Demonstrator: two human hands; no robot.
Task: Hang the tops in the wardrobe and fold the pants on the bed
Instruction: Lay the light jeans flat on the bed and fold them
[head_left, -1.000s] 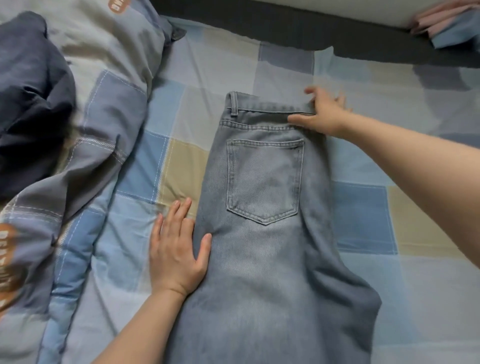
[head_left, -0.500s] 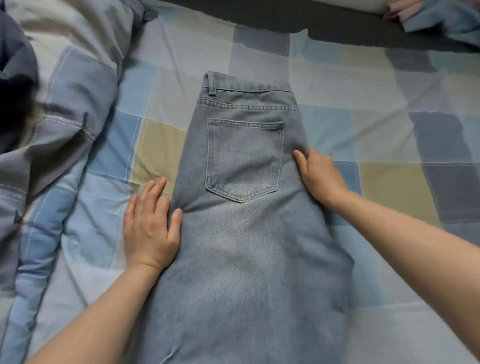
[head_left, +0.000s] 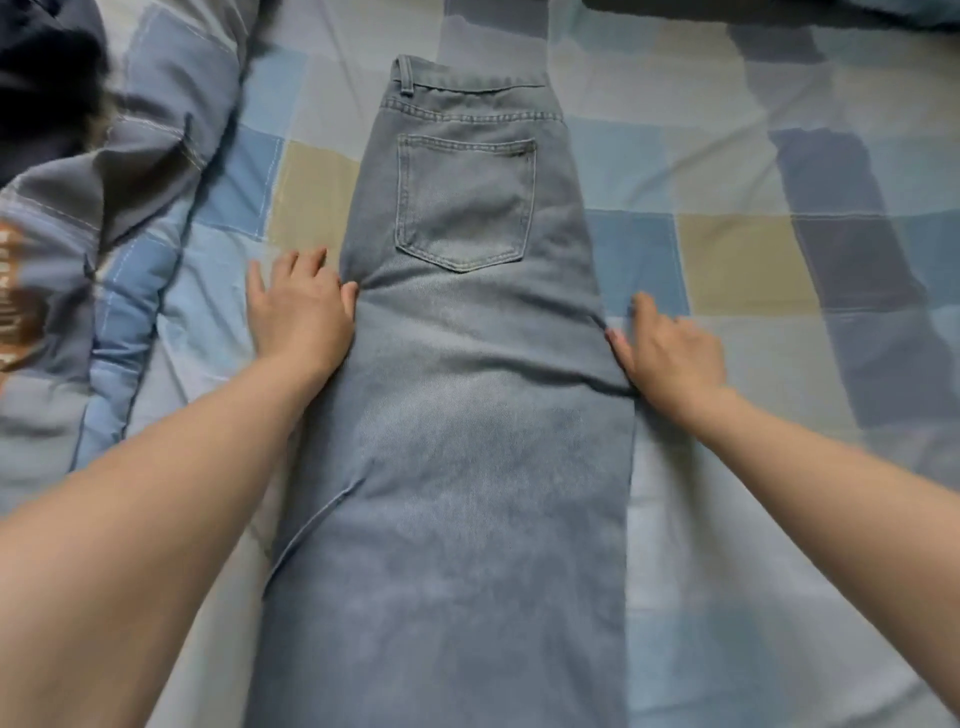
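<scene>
So, L to R: crumpled duvet (head_left: 156, 119) at far left w/ a dark garment (head_left: 41, 78) on top (blurry). Left hand (head_left: 298, 312) lies flat on the checked sheet (head_left: 727, 249), fingers spread and loose, thumb touching the jeans' left edge. Jeans (head_left: 467, 389) lie lengthwise mid-bed, folded in half, back pocket (head_left: 465, 200) up, waistband at far end. Right hand (head_left: 670, 353) sits at the right edge, fingers relaxed, tips against the denim, not gripping.
</scene>
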